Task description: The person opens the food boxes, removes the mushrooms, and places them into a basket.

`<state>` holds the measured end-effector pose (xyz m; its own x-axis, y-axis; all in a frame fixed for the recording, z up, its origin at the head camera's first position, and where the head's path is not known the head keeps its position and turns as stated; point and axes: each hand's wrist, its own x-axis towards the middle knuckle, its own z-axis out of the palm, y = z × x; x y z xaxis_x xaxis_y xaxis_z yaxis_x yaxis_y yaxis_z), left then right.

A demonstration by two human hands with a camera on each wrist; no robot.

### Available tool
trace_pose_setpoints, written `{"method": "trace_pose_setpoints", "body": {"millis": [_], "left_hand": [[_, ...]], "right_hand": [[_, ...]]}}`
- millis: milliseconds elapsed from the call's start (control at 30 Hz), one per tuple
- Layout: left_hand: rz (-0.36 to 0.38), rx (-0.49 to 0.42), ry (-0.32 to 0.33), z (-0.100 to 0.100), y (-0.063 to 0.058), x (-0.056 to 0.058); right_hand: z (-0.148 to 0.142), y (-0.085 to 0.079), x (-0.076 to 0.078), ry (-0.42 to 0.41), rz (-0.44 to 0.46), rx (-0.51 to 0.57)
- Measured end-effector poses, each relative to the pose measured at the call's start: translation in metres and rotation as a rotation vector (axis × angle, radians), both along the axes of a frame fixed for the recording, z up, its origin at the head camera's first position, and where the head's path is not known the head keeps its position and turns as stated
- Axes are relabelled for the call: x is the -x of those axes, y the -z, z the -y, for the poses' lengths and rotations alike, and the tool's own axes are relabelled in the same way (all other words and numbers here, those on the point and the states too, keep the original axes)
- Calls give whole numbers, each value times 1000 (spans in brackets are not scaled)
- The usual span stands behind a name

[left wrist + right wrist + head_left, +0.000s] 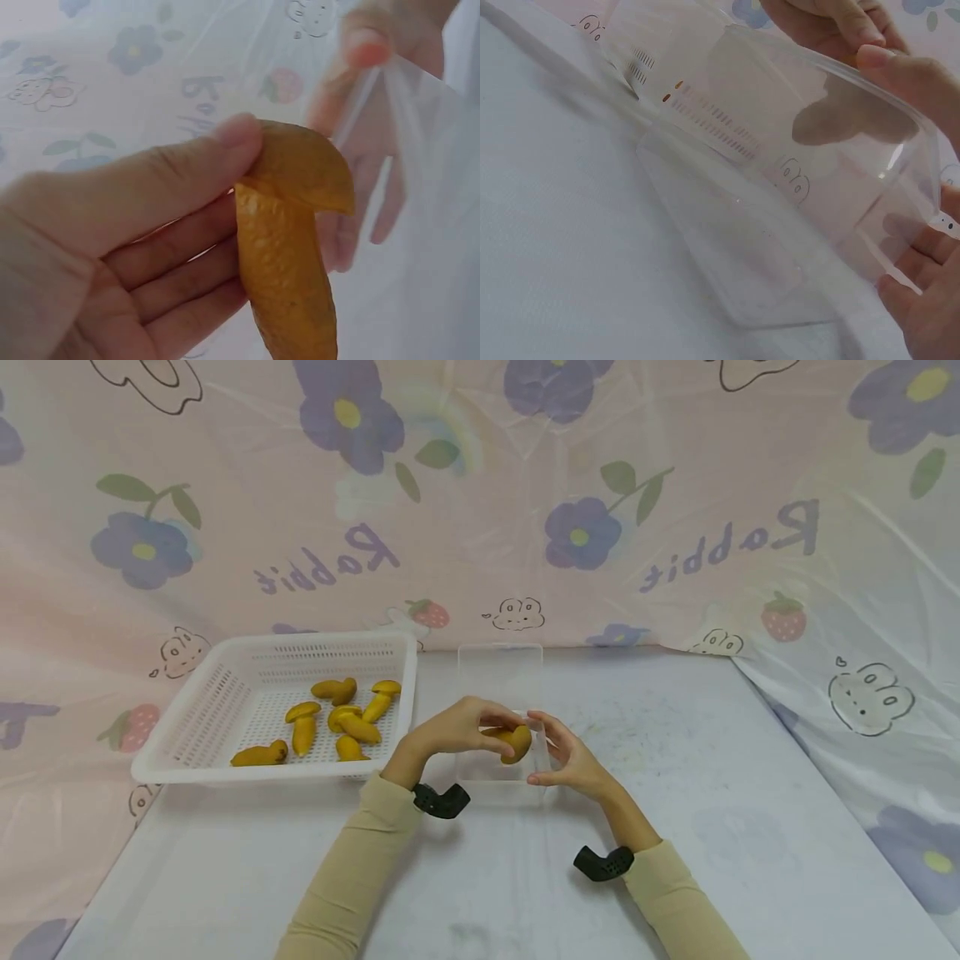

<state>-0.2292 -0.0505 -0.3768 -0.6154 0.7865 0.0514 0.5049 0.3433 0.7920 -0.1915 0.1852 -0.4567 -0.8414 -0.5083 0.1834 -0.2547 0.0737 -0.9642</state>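
My left hand (467,727) pinches a yellow-brown mushroom (289,247) between thumb and fingers, the thumb lying across its cap. In the left wrist view the stem points downward. The mushroom is held over a clear plastic box (480,772), beside its right wall in the head view. My right hand (576,766) grips that wall, with the thumb over the rim and the other fingers along the outside. Through the clear plastic, a dark mushroom-shaped outline shows in the right wrist view. A clear panel (720,232) extends from the box there.
A white slotted basket (273,772) stands on the left of the white table (675,827). Several similar mushrooms (302,735) lie in it. Behind the table hangs a printed cloth (480,552). Each wrist wears a black camera mount (442,802).
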Motion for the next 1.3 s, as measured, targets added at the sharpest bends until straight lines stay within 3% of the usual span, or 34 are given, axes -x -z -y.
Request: {"method": "trace_pose_setpoints", "body": {"millis": [167, 567, 867, 1100, 1300], "left_hand": [[39, -54, -60, 6, -10, -3], [-38, -134, -169, 28, -36, -7], [-10, -180, -312, 70, -51, -4], [-5, -149, -431, 95, -58, -7], [-22, -203, -461, 115, -59, -4]], "right_hand": [[0, 0, 0, 4, 2, 2], [3, -3, -1, 6, 5, 20], [2, -2, -1, 17, -9, 10], [2, 0, 0, 12, -14, 12], [2, 0, 0, 7, -19, 17]]}}
